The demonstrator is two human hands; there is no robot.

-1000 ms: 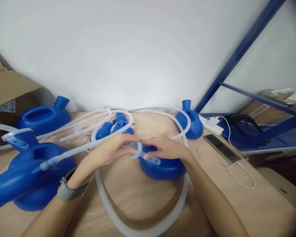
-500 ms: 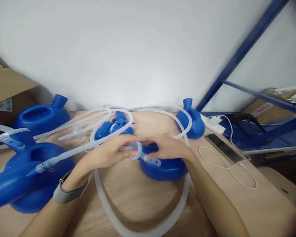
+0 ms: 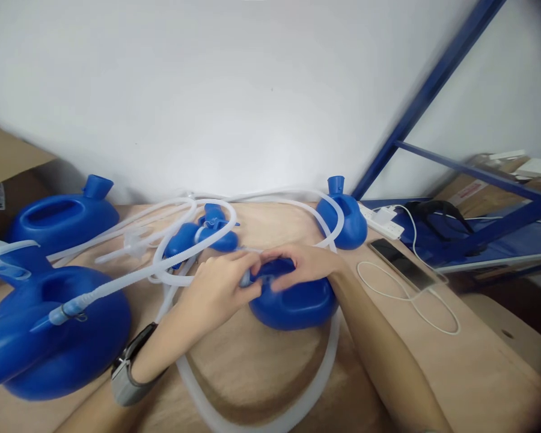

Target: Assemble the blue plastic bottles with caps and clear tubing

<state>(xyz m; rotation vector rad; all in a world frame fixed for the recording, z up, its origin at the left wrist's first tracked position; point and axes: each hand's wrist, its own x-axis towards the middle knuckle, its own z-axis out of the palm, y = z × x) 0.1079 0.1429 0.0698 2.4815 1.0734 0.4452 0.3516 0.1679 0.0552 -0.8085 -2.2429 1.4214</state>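
Note:
In front of me a blue plastic urinal bottle [image 3: 297,307] with a moulded handle lies on the table, its neck pointing left. My left hand [image 3: 225,282] pinches a translucent cap [image 3: 245,279] at the mouth of that bottle; the fingers hide most of the cap. Curved over the neck end is my right hand [image 3: 309,264], its fingertips meeting the left fingers and its thumb near the cap's strap [image 3: 267,279]. Whether the cap is seated cannot be made out. A thick white hose [image 3: 293,415] loops on the near side of the bottle.
At left are two more blue bottles [image 3: 67,219] [image 3: 94,337], the nearer with a hose attached. Small blue parts [image 3: 202,234] lie among coiled hoses. Another bottle [image 3: 347,222] stands at back right, beside a power strip [image 3: 383,222], phone [image 3: 401,263] and cable.
The cap's open ring faced me between my hands; now it is at the bottle's mouth, mostly covered by my left fingers. My left hand has turned and moved right. The view shifted slightly.

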